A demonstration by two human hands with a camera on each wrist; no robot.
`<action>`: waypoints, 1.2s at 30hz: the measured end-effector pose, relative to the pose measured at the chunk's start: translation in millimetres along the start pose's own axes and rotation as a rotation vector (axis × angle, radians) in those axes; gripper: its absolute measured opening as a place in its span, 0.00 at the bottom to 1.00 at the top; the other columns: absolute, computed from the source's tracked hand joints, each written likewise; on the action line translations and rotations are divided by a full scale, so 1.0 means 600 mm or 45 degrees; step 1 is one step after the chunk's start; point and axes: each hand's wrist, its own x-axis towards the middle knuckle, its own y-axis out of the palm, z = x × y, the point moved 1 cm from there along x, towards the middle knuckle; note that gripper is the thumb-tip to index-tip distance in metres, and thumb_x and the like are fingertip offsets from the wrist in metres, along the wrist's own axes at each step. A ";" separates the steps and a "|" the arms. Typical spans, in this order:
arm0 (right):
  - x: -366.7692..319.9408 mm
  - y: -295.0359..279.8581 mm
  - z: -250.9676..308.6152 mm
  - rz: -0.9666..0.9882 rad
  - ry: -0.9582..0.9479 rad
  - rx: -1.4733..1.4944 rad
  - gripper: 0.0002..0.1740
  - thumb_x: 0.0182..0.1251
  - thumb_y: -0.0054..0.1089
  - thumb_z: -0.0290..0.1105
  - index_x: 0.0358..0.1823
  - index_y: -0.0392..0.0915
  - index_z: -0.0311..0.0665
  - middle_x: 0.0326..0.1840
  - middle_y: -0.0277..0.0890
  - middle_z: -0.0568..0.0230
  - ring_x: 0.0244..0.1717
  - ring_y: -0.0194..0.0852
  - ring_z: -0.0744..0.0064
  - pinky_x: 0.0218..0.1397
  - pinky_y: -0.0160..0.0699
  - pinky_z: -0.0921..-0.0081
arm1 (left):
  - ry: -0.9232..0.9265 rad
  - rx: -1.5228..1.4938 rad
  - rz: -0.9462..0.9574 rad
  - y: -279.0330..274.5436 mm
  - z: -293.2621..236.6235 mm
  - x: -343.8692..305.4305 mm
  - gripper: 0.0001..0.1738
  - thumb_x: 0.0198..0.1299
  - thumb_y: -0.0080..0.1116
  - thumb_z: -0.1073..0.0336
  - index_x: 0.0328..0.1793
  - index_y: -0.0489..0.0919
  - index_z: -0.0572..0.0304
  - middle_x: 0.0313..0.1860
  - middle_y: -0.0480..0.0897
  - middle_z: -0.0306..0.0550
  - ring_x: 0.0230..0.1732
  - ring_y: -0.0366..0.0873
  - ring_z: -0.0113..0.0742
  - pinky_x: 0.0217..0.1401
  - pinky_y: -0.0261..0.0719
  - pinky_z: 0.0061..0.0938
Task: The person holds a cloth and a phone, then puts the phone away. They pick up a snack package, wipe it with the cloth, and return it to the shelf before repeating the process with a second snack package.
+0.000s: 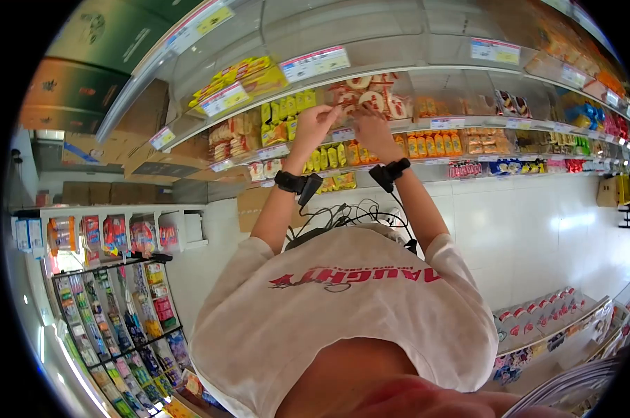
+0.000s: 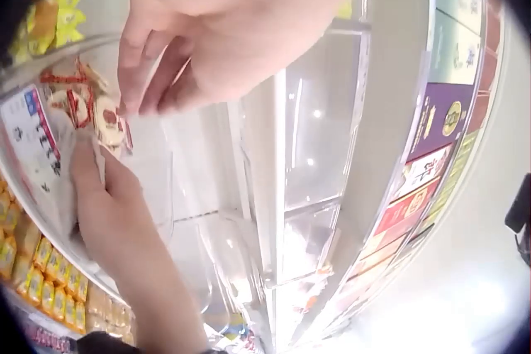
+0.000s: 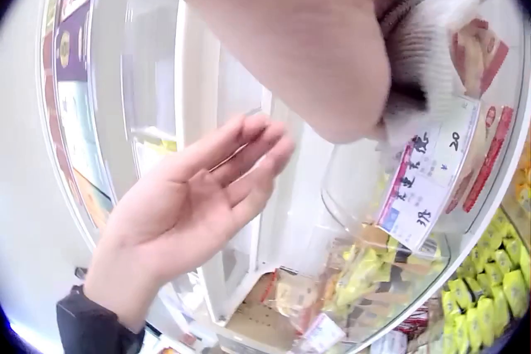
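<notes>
My right hand [image 3: 307, 30] grips a light grey ribbed cloth [image 3: 436, 47], bunched at the clear front wall of a shelf bin, beside a price label [image 3: 427, 167] with handwriting. In the left wrist view the same cloth [image 2: 62, 151] lies over part of the label, under the right thumb. My left hand [image 3: 199, 196] holds nothing; its fingers are loosely bent over the same bin. Red-and-white packets of round snacks [image 1: 374, 101] fill this bin, just beyond both hands in the head view.
Yellow packets [image 1: 287, 108] fill the bin to the left, with orange packets [image 1: 433, 144] in the row below. An upper shelf edge with a price label [image 1: 315, 64] runs above the hands. Cardboard boxes [image 1: 155, 157] stand at the left end. Black cables [image 1: 350, 212] hang between the arms.
</notes>
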 end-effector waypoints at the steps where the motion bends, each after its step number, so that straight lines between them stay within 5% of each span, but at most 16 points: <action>1: 0.008 0.000 0.005 0.063 0.092 0.039 0.18 0.68 0.56 0.34 0.57 0.79 0.35 0.58 0.78 0.44 0.60 0.75 0.41 0.60 0.77 0.50 | 0.021 0.054 -0.058 -0.020 0.005 -0.010 0.21 0.69 0.62 0.54 0.40 0.86 0.70 0.29 0.87 0.45 0.35 0.85 0.30 0.42 0.79 0.22; 4: 0.013 -0.008 0.020 -0.046 0.257 0.358 0.15 0.68 0.56 0.34 0.51 0.80 0.32 0.47 0.81 0.43 0.56 0.77 0.40 0.58 0.77 0.55 | -0.097 -0.033 -0.173 -0.092 -0.005 -0.061 0.23 0.70 0.61 0.51 0.40 0.87 0.68 0.30 0.87 0.45 0.35 0.84 0.29 0.42 0.80 0.23; 6: 0.013 -0.004 0.040 -0.186 0.360 0.574 0.15 0.70 0.55 0.34 0.50 0.79 0.31 0.45 0.81 0.41 0.53 0.78 0.39 0.57 0.76 0.57 | -0.195 -0.460 -0.192 -0.141 0.014 -0.084 0.35 0.73 0.50 0.38 0.56 0.80 0.70 0.46 0.86 0.56 0.49 0.85 0.40 0.55 0.82 0.32; 7: 0.016 -0.002 0.057 -0.541 0.096 0.411 0.16 0.75 0.52 0.36 0.49 0.77 0.27 0.43 0.81 0.44 0.48 0.80 0.43 0.53 0.75 0.60 | -0.244 -0.682 -0.210 -0.163 0.018 -0.097 0.38 0.73 0.46 0.36 0.61 0.77 0.70 0.51 0.84 0.58 0.53 0.84 0.43 0.59 0.81 0.35; 9: 0.013 0.009 0.084 -0.429 0.472 0.906 0.19 0.78 0.49 0.39 0.50 0.77 0.27 0.46 0.81 0.47 0.47 0.81 0.49 0.53 0.76 0.62 | -0.308 -0.952 -0.128 -0.214 0.046 -0.123 0.47 0.73 0.35 0.29 0.74 0.64 0.70 0.63 0.77 0.64 0.65 0.78 0.52 0.71 0.76 0.42; 11: 0.000 0.037 0.112 -0.352 0.822 1.453 0.25 0.81 0.46 0.46 0.58 0.76 0.29 0.54 0.81 0.53 0.51 0.82 0.60 0.54 0.78 0.65 | -0.264 -0.996 -0.139 -0.261 0.085 -0.150 0.45 0.74 0.35 0.31 0.72 0.66 0.71 0.60 0.79 0.63 0.63 0.79 0.51 0.70 0.77 0.42; 15: 0.021 0.049 0.284 -0.092 0.880 2.263 0.24 0.79 0.52 0.45 0.64 0.73 0.32 0.56 0.81 0.57 0.56 0.81 0.67 0.57 0.82 0.70 | -0.178 -0.747 -0.150 -0.349 0.144 -0.194 0.30 0.77 0.45 0.46 0.65 0.74 0.67 0.53 0.84 0.56 0.55 0.84 0.44 0.63 0.81 0.34; 17: 0.004 0.108 0.314 0.021 0.927 1.985 0.24 0.76 0.57 0.42 0.63 0.73 0.32 0.56 0.81 0.57 0.55 0.81 0.68 0.55 0.82 0.72 | -0.180 -0.761 -0.097 -0.389 0.156 -0.223 0.22 0.75 0.53 0.52 0.59 0.79 0.65 0.47 0.86 0.50 0.51 0.85 0.38 0.56 0.82 0.29; 23: -0.023 0.211 0.411 0.039 1.054 1.600 0.24 0.73 0.63 0.41 0.61 0.74 0.32 0.57 0.79 0.61 0.53 0.78 0.75 0.51 0.78 0.76 | -0.111 -0.776 -0.108 -0.466 0.201 -0.248 0.18 0.71 0.60 0.54 0.45 0.85 0.64 0.38 0.87 0.44 0.43 0.84 0.31 0.51 0.80 0.24; 26: -0.008 0.229 0.443 -0.029 1.107 1.511 0.23 0.76 0.60 0.43 0.63 0.74 0.36 0.55 0.79 0.68 0.53 0.78 0.78 0.53 0.78 0.76 | -0.064 -0.750 -0.083 -0.478 0.216 -0.233 0.17 0.69 0.63 0.55 0.46 0.85 0.64 0.37 0.86 0.42 0.41 0.83 0.29 0.49 0.79 0.22; 32: 0.054 0.256 0.459 -0.182 0.819 1.252 0.27 0.78 0.54 0.47 0.62 0.74 0.29 0.52 0.81 0.64 0.49 0.76 0.75 0.54 0.76 0.72 | 0.075 -0.517 -0.314 -0.462 0.250 -0.195 0.16 0.66 0.64 0.58 0.50 0.84 0.66 0.39 0.86 0.43 0.43 0.83 0.32 0.48 0.80 0.27; 36: 0.107 0.291 0.450 -0.387 0.559 0.829 0.24 0.78 0.52 0.46 0.54 0.74 0.27 0.43 0.83 0.52 0.43 0.81 0.61 0.47 0.77 0.65 | 0.240 -0.294 -0.158 -0.449 0.230 -0.182 0.24 0.66 0.58 0.61 0.63 0.77 0.69 0.50 0.83 0.51 0.52 0.82 0.39 0.52 0.81 0.34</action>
